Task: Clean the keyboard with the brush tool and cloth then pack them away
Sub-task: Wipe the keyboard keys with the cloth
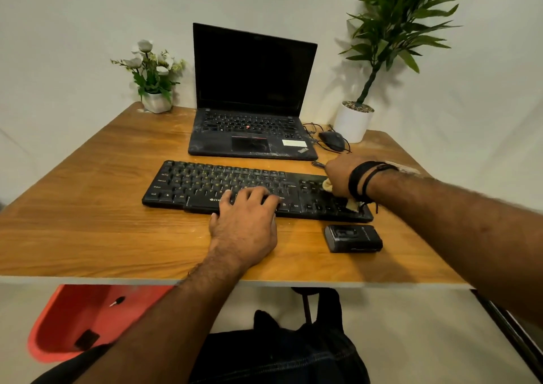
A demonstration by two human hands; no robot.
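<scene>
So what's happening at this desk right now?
A person is cleaning a black keyboard on a wooden table. The left hand lies flat on the keys near the front edge, steadying it. The right hand grips a pale cloth and presses it on the keyboard's right end. A small black case lies just in front of the keyboard, and a dusty open laptop sits behind it. No brush is plainly visible.
</scene>
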